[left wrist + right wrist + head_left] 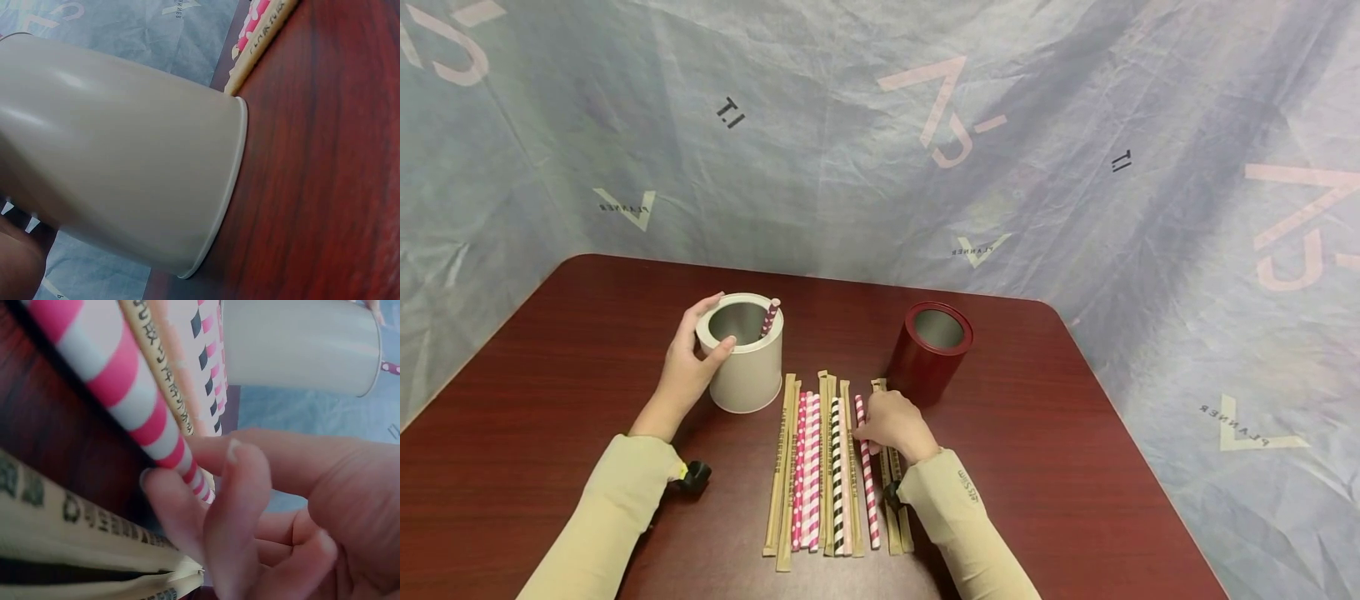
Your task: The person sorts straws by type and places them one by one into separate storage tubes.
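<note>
My left hand (681,371) grips a cream-coloured can (747,379) near its top, thumb at the front rim and fingers round the far side. A dark purple straw with pale spots (770,318) leans inside that can. In the right wrist view, fingers of my right hand (898,423) come from both sides around a pink-and-white striped paper straw (112,381), pinching it towards its far end. This straw lies along the table. Close beside that hand, on its right, are paper-wrapped straws (891,529), partly hidden by the hand and sleeve.
A row of straws lies between the hands: spotted pink (798,475), black-and-white striped (837,475) and several in brown paper wrappers (782,475). An open dark red can (927,367) stands just beyond my right hand. Grey printed sheeting (850,167) hangs behind the reddish-brown table (1045,467).
</note>
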`<state>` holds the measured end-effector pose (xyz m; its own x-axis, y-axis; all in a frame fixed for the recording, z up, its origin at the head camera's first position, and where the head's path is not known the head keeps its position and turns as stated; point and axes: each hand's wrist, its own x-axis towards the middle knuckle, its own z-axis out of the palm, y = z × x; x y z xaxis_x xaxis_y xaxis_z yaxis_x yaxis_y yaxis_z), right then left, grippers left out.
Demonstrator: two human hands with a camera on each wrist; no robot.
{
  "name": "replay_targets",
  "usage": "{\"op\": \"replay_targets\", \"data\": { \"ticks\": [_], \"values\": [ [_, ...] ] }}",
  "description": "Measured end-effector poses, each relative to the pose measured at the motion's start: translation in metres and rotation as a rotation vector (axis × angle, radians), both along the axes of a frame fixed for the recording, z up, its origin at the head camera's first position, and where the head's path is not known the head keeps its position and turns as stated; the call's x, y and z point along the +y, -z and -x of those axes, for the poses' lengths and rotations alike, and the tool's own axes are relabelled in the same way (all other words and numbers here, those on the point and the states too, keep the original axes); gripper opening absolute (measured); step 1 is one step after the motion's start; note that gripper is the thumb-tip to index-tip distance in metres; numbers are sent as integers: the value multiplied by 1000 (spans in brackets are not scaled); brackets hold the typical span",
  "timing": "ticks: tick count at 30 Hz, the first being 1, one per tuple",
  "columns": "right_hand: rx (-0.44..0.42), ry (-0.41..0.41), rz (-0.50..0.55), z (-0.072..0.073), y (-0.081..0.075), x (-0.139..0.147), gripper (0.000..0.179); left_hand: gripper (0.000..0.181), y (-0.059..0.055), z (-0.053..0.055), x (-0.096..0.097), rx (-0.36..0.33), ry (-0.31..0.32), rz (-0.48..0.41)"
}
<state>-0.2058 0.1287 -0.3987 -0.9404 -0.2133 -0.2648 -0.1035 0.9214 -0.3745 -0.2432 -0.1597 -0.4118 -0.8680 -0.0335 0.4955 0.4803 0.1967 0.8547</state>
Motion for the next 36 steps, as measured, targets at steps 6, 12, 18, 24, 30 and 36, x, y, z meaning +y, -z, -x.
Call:
{"op": "replay_targets", "data": {
  "ticks": [6, 12, 18, 24, 30, 36],
  "values": [
    [-15, 28, 110, 2, 0, 5, 36, 62, 0, 0, -1, -1, -2, 3],
    [-31, 47, 255, 7, 3, 12, 21, 64, 1, 0, -1, 0, -6, 6],
    [-33, 99, 397, 9, 5, 16, 18, 64, 1, 0, -1, -6, -7, 11],
    [9, 188, 543, 11, 8, 17, 15, 65, 0, 1, -1, -3, -13, 25],
    [86, 243, 567, 11, 8, 17, 16, 64, 0, 1, -1, -4, -11, 20],
    [82, 280, 642, 11, 8, 17, 13, 65, 1, 0, -1, -17, -8, 21]
  ]
}}
